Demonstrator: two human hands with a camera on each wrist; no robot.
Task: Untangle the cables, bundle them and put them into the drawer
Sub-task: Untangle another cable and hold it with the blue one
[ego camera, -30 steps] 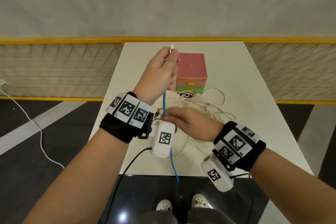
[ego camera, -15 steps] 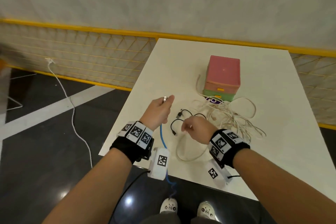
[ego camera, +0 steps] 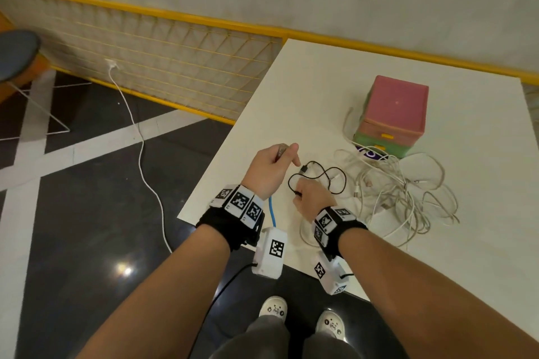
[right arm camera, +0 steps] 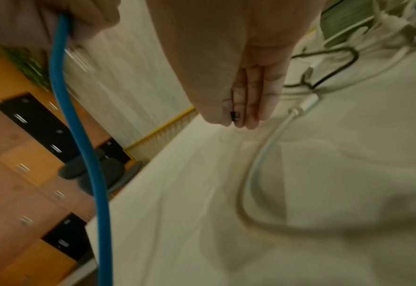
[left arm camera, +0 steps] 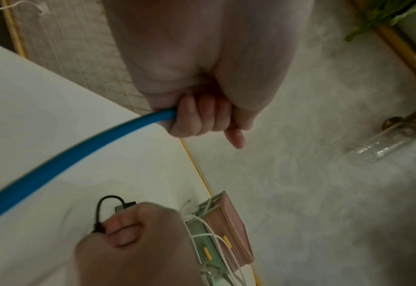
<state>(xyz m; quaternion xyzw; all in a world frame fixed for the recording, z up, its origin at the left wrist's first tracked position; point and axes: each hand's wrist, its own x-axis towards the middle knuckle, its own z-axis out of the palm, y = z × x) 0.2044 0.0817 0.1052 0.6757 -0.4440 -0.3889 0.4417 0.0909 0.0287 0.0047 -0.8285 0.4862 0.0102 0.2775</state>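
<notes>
My left hand (ego camera: 284, 153) grips the plug end of a blue cable (ego camera: 272, 213), which hangs down past the near edge of the white table (ego camera: 320, 90). The left wrist view shows the fist (left arm camera: 202, 118) curled round that blue cable (left arm camera: 79, 154). Just to the right, my right hand (ego camera: 298, 195) pinches one end of a thin black cable (ego camera: 323, 172) lying looped on the table; its small black plug (right arm camera: 235, 115) shows at the fingertips. A tangle of white cables (ego camera: 393, 192) lies in front of a pink and green drawer box (ego camera: 393, 114), whose drawers are closed.
The table's left edge runs close to my left hand. Beyond it are a dark floor, a yellow mesh fence (ego camera: 175, 67) and a white cord (ego camera: 140, 137) trailing from it. A round stool (ego camera: 17, 55) stands far left. A glass bottle (left arm camera: 392, 141) appears in the left wrist view.
My left hand came down from chest height to the table with the blue cable. My right hand left the blue cable and took hold of the black cable's end. The view swung left.
</notes>
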